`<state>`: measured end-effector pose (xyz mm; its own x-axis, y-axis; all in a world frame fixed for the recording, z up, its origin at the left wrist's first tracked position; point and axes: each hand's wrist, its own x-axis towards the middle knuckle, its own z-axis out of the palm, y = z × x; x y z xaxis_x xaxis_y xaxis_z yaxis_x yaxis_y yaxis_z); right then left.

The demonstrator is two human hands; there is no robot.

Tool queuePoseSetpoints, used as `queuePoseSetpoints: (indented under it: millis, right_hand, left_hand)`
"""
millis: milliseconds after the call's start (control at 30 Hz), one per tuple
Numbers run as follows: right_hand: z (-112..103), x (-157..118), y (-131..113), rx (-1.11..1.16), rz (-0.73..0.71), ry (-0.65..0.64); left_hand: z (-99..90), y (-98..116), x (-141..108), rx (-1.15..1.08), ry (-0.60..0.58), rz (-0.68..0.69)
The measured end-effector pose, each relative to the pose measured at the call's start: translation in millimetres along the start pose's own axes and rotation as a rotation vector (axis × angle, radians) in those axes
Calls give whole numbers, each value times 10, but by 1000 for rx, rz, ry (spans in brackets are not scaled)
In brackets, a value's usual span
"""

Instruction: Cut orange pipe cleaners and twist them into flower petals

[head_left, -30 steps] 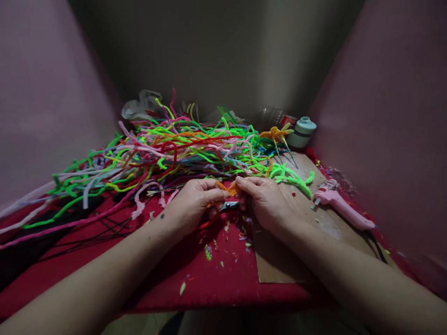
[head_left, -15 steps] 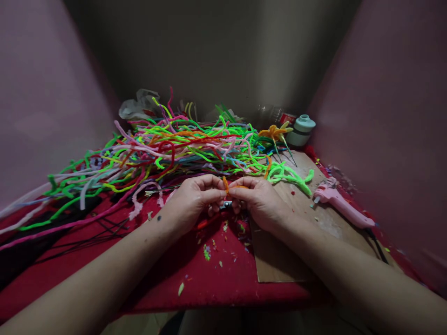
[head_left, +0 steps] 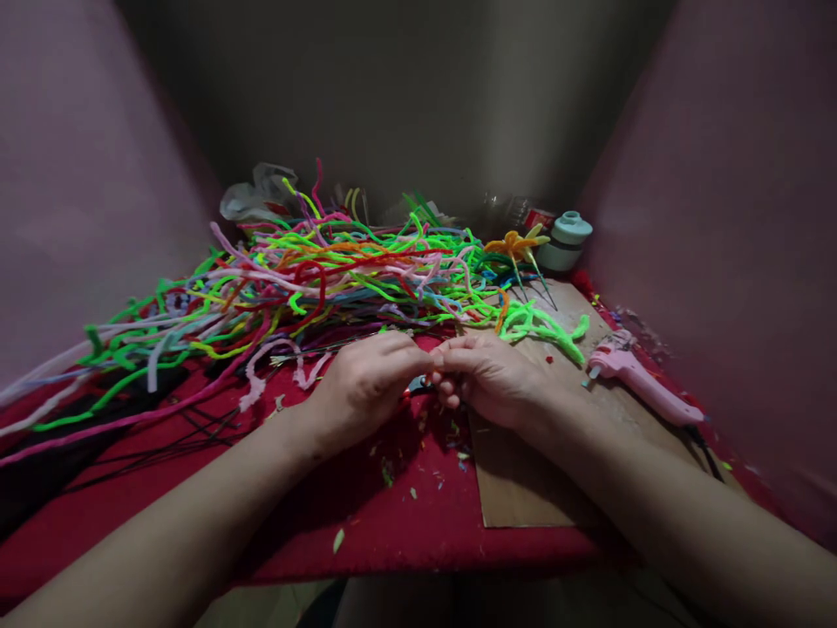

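Observation:
My left hand [head_left: 372, 375] and my right hand [head_left: 490, 375] meet fingertip to fingertip over the red cloth. Both are closed in a pinch. The orange pipe cleaner seen between them a moment ago is now covered by the fingers. Just under the fingertips lies a metal tool [head_left: 417, 384] with a bit of orange-red showing; most of it is hidden. Right behind the hands spreads a big heap of pipe cleaners [head_left: 366, 270] in many colours. Bright green pipe cleaners [head_left: 540, 330] and an orange one [head_left: 503, 310] lie beyond my right hand.
A cardboard sheet [head_left: 523, 497] lies on the red cloth [head_left: 294, 523], with a pink glue gun [head_left: 644, 379] at its right. Orange and yellow pipe-cleaner flowers [head_left: 516, 246] stand near a pale green bottle [head_left: 568, 240]. Dark thin stems [head_left: 163, 449] lie left; fluff scraps are scattered in front.
My left hand has rolled over so its back faces up, and its fingers now cover the orange pipe cleaner that showed between both hands. My right hand stays nearly in place.

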<state>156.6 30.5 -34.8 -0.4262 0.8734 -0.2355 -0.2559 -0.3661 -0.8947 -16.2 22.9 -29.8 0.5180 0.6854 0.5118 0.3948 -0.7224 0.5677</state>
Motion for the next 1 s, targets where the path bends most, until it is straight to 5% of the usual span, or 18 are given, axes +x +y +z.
queuePoseSetpoints:
  millis: [100,167,333,467,567,667,833,933,1000]
  right_hand:
    - [-10,-4,-23,-16,22,-41]
    - [-1,-19,-29,-77,-43,-27]
    - [51,-95,-47,-510,-323,115]
    - [47,-109,-27,-776,-497,124]
    - [34,-101,-2,-859,-552,125]
    - [48,-100,-6,-788,-479,163]
    - [71,-52,-31,-128,-44,90]
    - [47,-11,-37,141,151,-4]
    - [20,1,-41,136,93,6]
  left_hand:
    - [-42,-13,5,98,-34,150]
    - [-66,21,21,-57,-28,-34]
    - [-106,90,50,-634,-111,-734]
    - [-103,109,65,-621,-242,-828]
    - [-54,113,61,-399,-228,-738]
    - [16,97,21,72,-148,-401]
    - [73,104,-54,802,-31,227]
    - [61,104,-50,839,8,316]
    - [36,80,-23,673,70,187]
